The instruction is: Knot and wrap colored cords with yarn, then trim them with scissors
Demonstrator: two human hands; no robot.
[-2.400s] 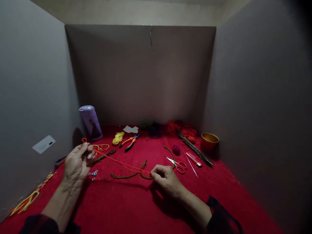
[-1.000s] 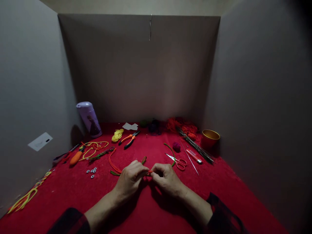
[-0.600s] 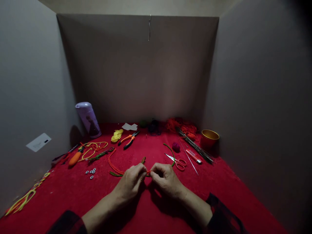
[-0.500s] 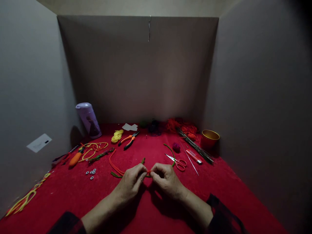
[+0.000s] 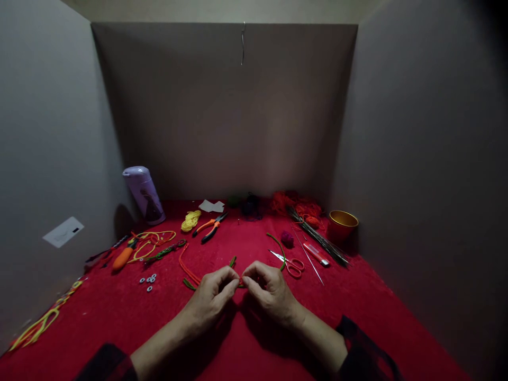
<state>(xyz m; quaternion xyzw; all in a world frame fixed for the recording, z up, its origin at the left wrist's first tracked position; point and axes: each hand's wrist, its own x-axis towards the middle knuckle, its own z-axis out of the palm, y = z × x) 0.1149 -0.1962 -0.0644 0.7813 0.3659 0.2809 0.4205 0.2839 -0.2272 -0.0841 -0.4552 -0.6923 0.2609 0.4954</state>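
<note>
The left hand (image 5: 210,296) and the right hand (image 5: 270,291) are meeting fingertip to fingertip over the red cloth (image 5: 238,349), just in front of the scissors (image 5: 291,263). Both hands are closing in a tight pinch on the orange cord (image 5: 186,269), thumb against forefinger, with the other fingers curled. The pinch points are almost touching, which, as a judgement, is giving fine control over a short section of the cord. The rest of the cord is trailing in a loop to the left of the scissors, beside a green pipe cleaner (image 5: 232,261) lying partly under the hands.

Behind and to the right of the scissors, a gold cup (image 5: 342,225) is standing upright; its contents cannot be seen. Far to the left of the scissors, a lilac lidded canister (image 5: 143,194) is standing closed. Orange-handled pliers (image 5: 210,227) and a yellow cord bundle (image 5: 191,220) are lying behind and left of the scissors.
</note>
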